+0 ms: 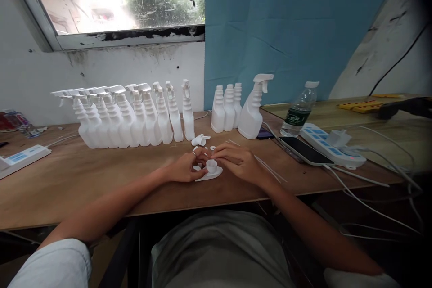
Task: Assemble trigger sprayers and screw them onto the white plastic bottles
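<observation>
1 green label (pixel 297 117), illegible; left hand (pixel 186 167), right hand (pixel 240 162) at white cup (pixel 212 167), grip unclear

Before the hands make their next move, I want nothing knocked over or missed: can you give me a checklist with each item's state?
1. Both hands at the small parts: ok; left hand and right hand flank the white cup-shaped piece.
2. Loose white nozzle piece in view: ok, lying just beyond the hands.
3. Spray heads on every white bottle: not ok; three bare-necked bottles lack them.
4. Water bottle upright and capped: ok.
5. Small parts behind the fingers all accounted for: cannot tell, partly hidden.
</observation>
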`<state>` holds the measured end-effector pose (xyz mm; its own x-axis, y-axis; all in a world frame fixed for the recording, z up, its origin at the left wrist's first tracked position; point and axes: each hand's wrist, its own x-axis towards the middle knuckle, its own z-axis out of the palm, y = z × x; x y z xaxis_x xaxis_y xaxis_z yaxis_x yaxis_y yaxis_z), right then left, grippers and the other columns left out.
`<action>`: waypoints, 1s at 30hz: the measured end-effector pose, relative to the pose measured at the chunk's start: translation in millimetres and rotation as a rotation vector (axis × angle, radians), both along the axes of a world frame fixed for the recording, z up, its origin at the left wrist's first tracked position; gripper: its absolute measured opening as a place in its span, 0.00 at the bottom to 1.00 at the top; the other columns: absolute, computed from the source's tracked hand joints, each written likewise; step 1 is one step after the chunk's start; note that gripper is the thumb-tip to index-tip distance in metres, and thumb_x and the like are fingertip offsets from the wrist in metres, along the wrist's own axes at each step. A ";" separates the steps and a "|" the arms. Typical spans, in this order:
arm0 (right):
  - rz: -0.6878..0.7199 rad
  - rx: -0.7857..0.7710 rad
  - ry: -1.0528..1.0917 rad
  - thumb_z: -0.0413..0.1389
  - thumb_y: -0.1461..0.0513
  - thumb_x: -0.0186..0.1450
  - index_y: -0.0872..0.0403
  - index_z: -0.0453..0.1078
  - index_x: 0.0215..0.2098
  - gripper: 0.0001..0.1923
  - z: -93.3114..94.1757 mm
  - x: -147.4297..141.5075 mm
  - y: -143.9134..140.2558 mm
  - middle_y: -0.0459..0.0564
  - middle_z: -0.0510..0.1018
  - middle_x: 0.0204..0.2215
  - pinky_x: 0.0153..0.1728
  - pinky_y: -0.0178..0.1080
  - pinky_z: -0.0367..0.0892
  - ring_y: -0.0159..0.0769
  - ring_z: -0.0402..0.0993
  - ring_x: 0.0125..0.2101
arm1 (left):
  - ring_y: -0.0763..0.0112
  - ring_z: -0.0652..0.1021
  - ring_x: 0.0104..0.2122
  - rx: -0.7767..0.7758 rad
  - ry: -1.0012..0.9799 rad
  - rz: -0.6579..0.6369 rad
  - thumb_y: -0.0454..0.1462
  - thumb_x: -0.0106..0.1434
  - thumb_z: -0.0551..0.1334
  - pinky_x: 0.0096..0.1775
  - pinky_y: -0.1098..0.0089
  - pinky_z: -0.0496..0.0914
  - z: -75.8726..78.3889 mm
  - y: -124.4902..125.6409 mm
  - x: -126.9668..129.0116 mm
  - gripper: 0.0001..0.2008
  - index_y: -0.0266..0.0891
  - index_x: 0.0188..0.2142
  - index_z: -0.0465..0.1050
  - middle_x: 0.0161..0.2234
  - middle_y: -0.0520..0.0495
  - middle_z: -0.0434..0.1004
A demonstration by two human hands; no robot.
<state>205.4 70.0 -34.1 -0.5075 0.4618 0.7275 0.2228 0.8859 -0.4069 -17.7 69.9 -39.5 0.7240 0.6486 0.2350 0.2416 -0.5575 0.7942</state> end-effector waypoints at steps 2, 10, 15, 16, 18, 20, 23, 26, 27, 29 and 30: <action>0.013 0.021 -0.006 0.52 0.64 0.68 0.49 0.75 0.40 0.09 -1.1 0.2 -1.0 0.51 0.75 0.38 0.41 0.40 0.69 0.35 0.73 0.39 | 0.70 0.75 0.39 0.004 -0.005 -0.020 0.36 0.61 0.59 0.30 0.76 0.68 0.6 -0.6 0.6 0.17 0.41 0.48 0.56 0.42 0.45 0.73; 0.038 0.087 -0.173 0.49 0.64 0.68 0.51 0.74 0.42 0.11 -4.0 3.3 -9.1 0.53 0.75 0.41 0.46 0.44 0.69 0.38 0.72 0.42 | 0.72 0.74 0.34 0.212 0.132 0.037 0.39 0.62 0.59 0.32 0.74 0.70 1.9 1.3 -1.9 0.12 0.41 0.44 0.61 0.37 0.48 0.72; -0.006 0.073 -0.157 0.52 0.65 0.67 0.50 0.70 0.43 0.08 -5.9 6.0 -13.0 0.52 0.76 0.42 0.50 0.45 0.68 0.38 0.72 0.45 | 0.73 0.72 0.31 0.285 0.179 0.035 0.39 0.63 0.58 0.31 0.76 0.69 4.9 1.7 -2.8 0.10 0.39 0.42 0.64 0.36 0.48 0.73; -0.018 0.065 -0.160 0.53 0.64 0.67 0.50 0.70 0.42 0.06 -6.0 6.1 -13.5 0.51 0.76 0.43 0.51 0.45 0.67 0.38 0.72 0.46 | 0.74 0.72 0.31 0.296 0.194 0.032 0.39 0.63 0.58 0.31 0.76 0.69 4.9 1.8 -3.0 0.09 0.39 0.42 0.65 0.36 0.48 0.73; -0.027 0.045 -0.190 0.54 0.63 0.67 0.50 0.69 0.40 0.04 -5.8 5.9 -13.9 0.52 0.75 0.44 0.51 0.46 0.67 0.39 0.71 0.47 | 0.73 0.73 0.31 0.323 0.212 0.023 0.39 0.63 0.57 0.32 0.76 0.69 4.5 2.0 -3.7 0.10 0.39 0.43 0.66 0.36 0.48 0.73; -0.020 0.028 -0.237 0.54 0.62 0.67 0.49 0.70 0.41 0.05 -5.7 5.6 -13.4 0.53 0.73 0.47 0.52 0.46 0.67 0.40 0.70 0.48 | 0.72 0.73 0.33 0.367 0.223 0.011 0.40 0.63 0.57 0.34 0.75 0.69 3.9 1.9 -4.6 0.10 0.39 0.44 0.67 0.36 0.47 0.74; -0.005 0.011 -0.266 0.56 0.61 0.66 0.49 0.70 0.42 0.06 -8.1 5.5 -10.9 0.53 0.71 0.49 0.52 0.46 0.67 0.41 0.69 0.50 | 0.70 0.74 0.35 0.464 0.251 0.002 0.41 0.64 0.58 0.38 0.73 0.69 3.9 1.4 -6.2 0.11 0.40 0.44 0.68 0.38 0.46 0.74; 0.007 -0.004 -0.248 0.55 0.62 0.66 0.49 0.70 0.42 0.06 -12.2 5.8 -8.0 0.52 0.72 0.49 0.52 0.45 0.67 0.40 0.69 0.50 | 0.69 0.75 0.35 0.524 0.259 -0.011 0.42 0.64 0.57 0.39 0.72 0.68 4.8 1.2 -7.3 0.12 0.39 0.45 0.68 0.39 0.46 0.75; 0.008 -0.006 -0.242 0.55 0.63 0.67 0.49 0.70 0.42 0.06 -13.2 5.8 -7.5 0.51 0.72 0.48 0.51 0.44 0.67 0.39 0.70 0.49 | 0.69 0.75 0.36 0.532 0.266 -0.015 0.42 0.64 0.58 0.39 0.72 0.68 5.1 1.3 -7.3 0.13 0.39 0.45 0.68 0.39 0.45 0.75; 0.011 -0.001 -0.234 0.54 0.63 0.67 0.49 0.70 0.42 0.06 -13.9 5.5 -7.5 0.51 0.72 0.46 0.49 0.42 0.68 0.38 0.71 0.47 | 0.68 0.75 0.36 0.537 0.278 -0.014 0.44 0.63 0.60 0.39 0.72 0.68 5.0 1.7 -6.7 0.15 0.39 0.46 0.68 0.38 0.45 0.75; 0.015 0.002 -0.234 0.54 0.64 0.67 0.50 0.70 0.41 0.06 -13.5 5.3 -7.9 0.51 0.73 0.45 0.47 0.41 0.68 0.38 0.71 0.45 | 0.68 0.75 0.36 0.533 0.278 -0.005 0.45 0.62 0.61 0.39 0.72 0.68 4.6 1.9 -6.1 0.16 0.39 0.46 0.69 0.38 0.45 0.75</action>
<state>210.7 62.1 -47.6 -0.6692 0.4516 0.5901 0.2978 0.8906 -0.3438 -23.9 71.8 -34.9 0.8075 0.4899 0.3286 0.3966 -0.8632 0.3124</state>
